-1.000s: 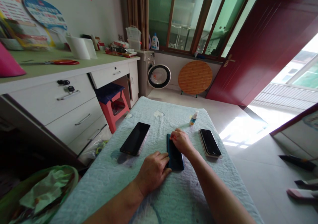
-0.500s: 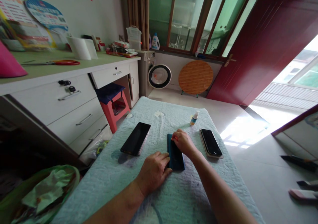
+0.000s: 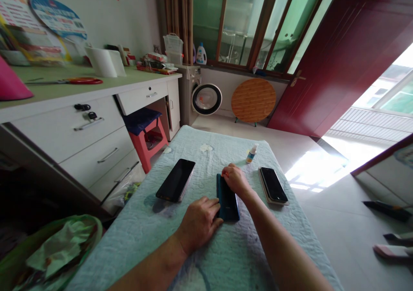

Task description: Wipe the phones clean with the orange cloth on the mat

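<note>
A dark blue phone (image 3: 229, 205) lies on the cloth-covered table between my hands. My left hand (image 3: 200, 218) rests at its left edge, thumb and fingers apart and touching the phone's side. Over the phone's top end, my right hand (image 3: 235, 179) is closed in a pinch on a small red-orange item, mostly hidden by the fingers. To the left lies a larger black phone (image 3: 177, 180). On the right is another black phone (image 3: 273, 185) on a pale case or second item. A small spray bottle (image 3: 252, 153) stands behind my right hand.
The table has a pale blue quilted cloth (image 3: 209, 138). At left are a white desk (image 3: 97, 131), a red stool (image 3: 146, 147) and a green-rimmed waste bin (image 3: 97, 228). A washing machine (image 3: 189, 97) and a round wooden tabletop (image 3: 253, 99) stand beyond.
</note>
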Available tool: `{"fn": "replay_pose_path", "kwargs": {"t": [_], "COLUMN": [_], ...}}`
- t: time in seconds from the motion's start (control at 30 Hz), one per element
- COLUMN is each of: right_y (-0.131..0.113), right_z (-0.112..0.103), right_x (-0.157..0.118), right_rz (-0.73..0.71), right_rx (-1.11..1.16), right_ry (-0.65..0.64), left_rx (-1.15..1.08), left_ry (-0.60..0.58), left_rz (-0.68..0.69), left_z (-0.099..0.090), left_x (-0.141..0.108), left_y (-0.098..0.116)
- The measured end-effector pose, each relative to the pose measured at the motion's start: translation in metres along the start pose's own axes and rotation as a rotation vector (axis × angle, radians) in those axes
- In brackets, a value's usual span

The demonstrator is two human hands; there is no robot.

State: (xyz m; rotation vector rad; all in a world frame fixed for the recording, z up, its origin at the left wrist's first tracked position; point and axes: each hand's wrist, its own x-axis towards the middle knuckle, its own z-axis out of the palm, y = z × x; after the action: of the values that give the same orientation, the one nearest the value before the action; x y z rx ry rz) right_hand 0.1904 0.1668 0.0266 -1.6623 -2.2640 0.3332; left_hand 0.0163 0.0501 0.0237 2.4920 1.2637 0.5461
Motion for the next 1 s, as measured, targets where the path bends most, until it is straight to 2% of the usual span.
{"fn": "replay_pose_path", "kwargs": {"t": [0.3, 0.4, 0.7, 1.0], "right_y": [-0.018, -0.014, 0.019, 0.013], "right_z": [0.008, 0.004, -0.005, 0.001], "right_x": [0.004, 0.002, -0.008, -0.020], "right_rz": [-0.071, -0.065, 0.042, 0.051], "right_rx": [0.003, 0.010, 0.010, 0.009], "right_ry": [-0.023, -0.019, 0.054, 0.102], "left_rx": [0.008, 0.002, -0.005, -0.029], "left_ry": [-0.002, 0.005, 0.025, 0.042], "left_rz": [-0.018, -0.020, -0.011, -0.007], "left_z": [0.002, 0.001, 0.003, 0.005], "left_x": [-0.001, -0.001, -0.001, -0.001], "left_y": [0.000, 0.001, 0.002, -0.002]}}
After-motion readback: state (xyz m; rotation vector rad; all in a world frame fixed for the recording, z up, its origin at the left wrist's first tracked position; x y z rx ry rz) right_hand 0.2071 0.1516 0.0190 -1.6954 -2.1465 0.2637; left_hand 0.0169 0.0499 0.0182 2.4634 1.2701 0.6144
